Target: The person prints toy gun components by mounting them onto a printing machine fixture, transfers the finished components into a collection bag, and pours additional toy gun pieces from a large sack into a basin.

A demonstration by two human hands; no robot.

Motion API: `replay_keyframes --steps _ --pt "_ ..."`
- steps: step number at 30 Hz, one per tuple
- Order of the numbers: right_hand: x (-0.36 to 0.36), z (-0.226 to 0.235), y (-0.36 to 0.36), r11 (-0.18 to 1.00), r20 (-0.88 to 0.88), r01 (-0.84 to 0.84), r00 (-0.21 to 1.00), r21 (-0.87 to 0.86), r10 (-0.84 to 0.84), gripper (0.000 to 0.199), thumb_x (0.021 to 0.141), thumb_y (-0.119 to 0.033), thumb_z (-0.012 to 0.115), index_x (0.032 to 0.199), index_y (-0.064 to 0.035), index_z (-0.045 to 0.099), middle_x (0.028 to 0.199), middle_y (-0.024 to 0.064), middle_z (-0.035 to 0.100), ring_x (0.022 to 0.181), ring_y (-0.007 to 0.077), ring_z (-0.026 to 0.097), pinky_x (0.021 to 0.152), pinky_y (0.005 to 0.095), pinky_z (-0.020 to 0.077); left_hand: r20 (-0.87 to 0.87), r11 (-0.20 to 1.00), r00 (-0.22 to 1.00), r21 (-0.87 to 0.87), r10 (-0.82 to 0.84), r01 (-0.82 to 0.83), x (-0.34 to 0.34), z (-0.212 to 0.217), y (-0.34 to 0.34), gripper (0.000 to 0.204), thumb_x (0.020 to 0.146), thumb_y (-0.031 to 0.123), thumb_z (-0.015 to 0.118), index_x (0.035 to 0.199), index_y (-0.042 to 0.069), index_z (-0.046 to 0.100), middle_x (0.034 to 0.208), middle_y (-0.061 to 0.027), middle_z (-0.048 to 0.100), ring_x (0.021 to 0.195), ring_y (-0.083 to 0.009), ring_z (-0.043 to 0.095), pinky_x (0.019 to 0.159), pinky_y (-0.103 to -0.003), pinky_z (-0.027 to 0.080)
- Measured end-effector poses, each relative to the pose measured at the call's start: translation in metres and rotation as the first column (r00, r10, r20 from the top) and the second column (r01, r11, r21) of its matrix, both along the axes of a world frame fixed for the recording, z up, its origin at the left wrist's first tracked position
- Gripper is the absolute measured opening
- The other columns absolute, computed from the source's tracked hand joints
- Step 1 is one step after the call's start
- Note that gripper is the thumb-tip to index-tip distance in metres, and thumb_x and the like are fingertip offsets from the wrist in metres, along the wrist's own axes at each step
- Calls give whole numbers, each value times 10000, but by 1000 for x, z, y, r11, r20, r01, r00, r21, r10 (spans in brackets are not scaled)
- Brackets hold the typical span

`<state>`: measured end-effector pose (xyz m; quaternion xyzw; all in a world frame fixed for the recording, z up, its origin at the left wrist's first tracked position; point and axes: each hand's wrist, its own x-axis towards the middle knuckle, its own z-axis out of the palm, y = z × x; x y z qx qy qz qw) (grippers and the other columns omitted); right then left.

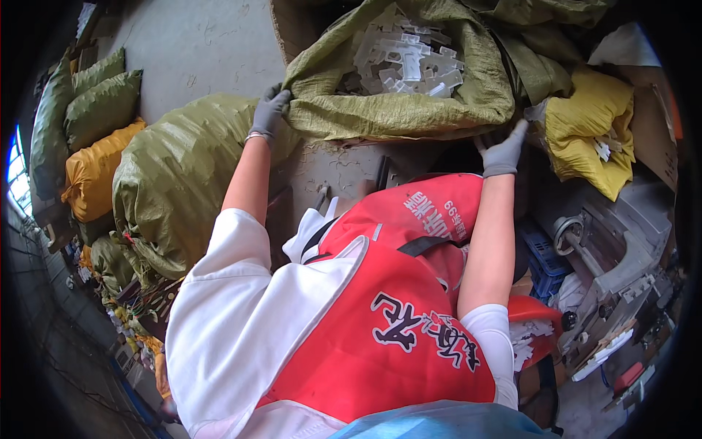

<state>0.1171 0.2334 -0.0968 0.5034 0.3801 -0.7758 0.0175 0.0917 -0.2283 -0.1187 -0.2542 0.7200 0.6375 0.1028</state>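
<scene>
Looking past blue cloth (439, 422), pinching the olive sack (409, 121), crosswise ahead, with the nearer left hand (271, 113), spreading the right hand (504, 154) beside its right corner.

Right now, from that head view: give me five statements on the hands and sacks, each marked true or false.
1. The left hand grips the rim of the open sack. True.
2. Only the right hand is gloved. False: both are, in grey.
3. Pale pieces lie in the open sack. True.
4. The open sack is left of the left hand. False: it is to the right.
5. The orange sack is left of the open sack. True.
</scene>
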Motion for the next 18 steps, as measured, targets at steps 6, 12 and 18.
replay_keyframes --steps 6,12,18 --pt "9 -34 15 964 0 -209 977 164 212 384 832 -339 667 1095 -92 537 1078 98 562 970 254 562 649 446 536 -62 988 996 -146 -56 47 -8 -11 2 359 915 271 589 1130 -16 608 998 -85 667 885 -138 583 814 -271 456" --pt "38 -33 37 985 74 -34 997 168 22 328 906 -324 582 1147 -103 557 1026 61 621 880 226 628 623 387 526 57 967 989 -209 -139 148 15 -19 18 386 923 352 549 1077 9 640 956 -163 677 853 -202 623 793 -328 461" --pt "37 -35 28 920 110 -213 976 328 186 343 923 -290 552 1147 -32 576 1020 84 630 860 195 619 651 337 515 76 882 990 -450 -123 144 0 -76 -28 405 948 371 456 1019 26 654 985 -229 650 873 -360 609 805 -399 454"
